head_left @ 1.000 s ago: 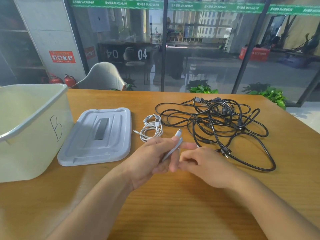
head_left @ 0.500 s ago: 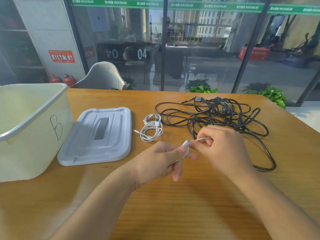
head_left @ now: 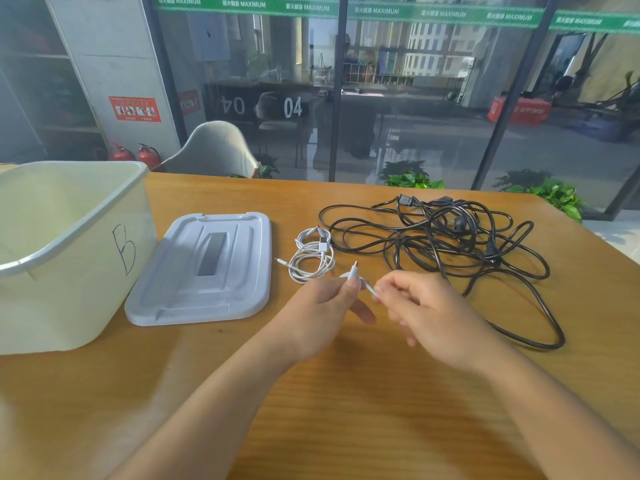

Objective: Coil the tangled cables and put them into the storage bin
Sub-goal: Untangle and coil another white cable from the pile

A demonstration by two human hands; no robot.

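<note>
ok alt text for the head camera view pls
Two hands, left hand and right hand, pinch a short white cable above a wooden table. Behind lie a tangled black cable pile, a coiled white cable, a grey lid and an open bin marked B.

Over a wooden table, the left hand pinches a short white cable with its plug end pointing up, while the right hand pinches the same cable just beside it. Behind the left hand lies a loosely coiled white cable bundle. To its right sprawls a tangle of black cables, partly behind the right hand. A grey lid lies flat beside an open pale bin marked "B" at the left edge.
</note>
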